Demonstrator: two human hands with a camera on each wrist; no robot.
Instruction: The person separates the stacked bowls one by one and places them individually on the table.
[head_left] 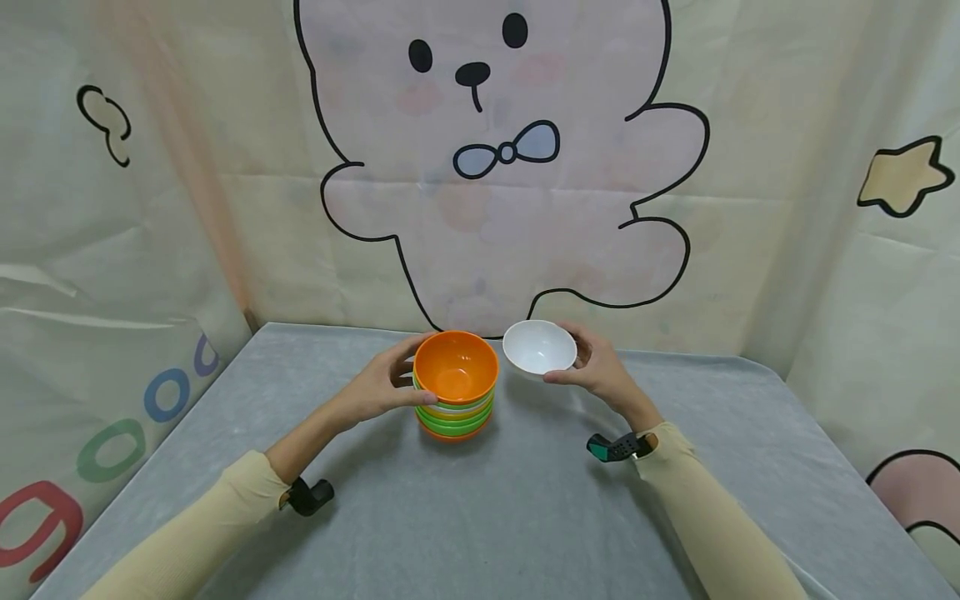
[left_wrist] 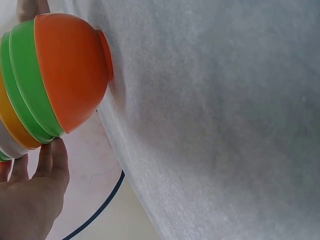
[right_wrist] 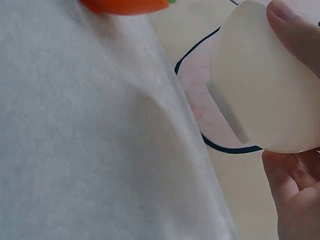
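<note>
A stack of bowls stands on the table, with an orange bowl point(head_left: 456, 367) on top and green, yellow and white ones under it. The lowest bowl point(left_wrist: 75, 70), in the left wrist view, is orange. My left hand point(head_left: 386, 379) grips the stack from its left side, thumb at the front and fingers point(left_wrist: 52, 162) round the back. Just right of the stack, my right hand point(head_left: 596, 367) holds a white bowl point(head_left: 536, 348) by its side, thumb and fingers on opposite sides. That white bowl point(right_wrist: 265, 80) is off the table, its open side facing up.
A grey cloth covers the table point(head_left: 495, 517). Behind it hangs a pale curtain point(head_left: 750, 275) printed with a bear, close to the table's far edge. Each wrist wears a dark strap with a small device point(head_left: 611, 448).
</note>
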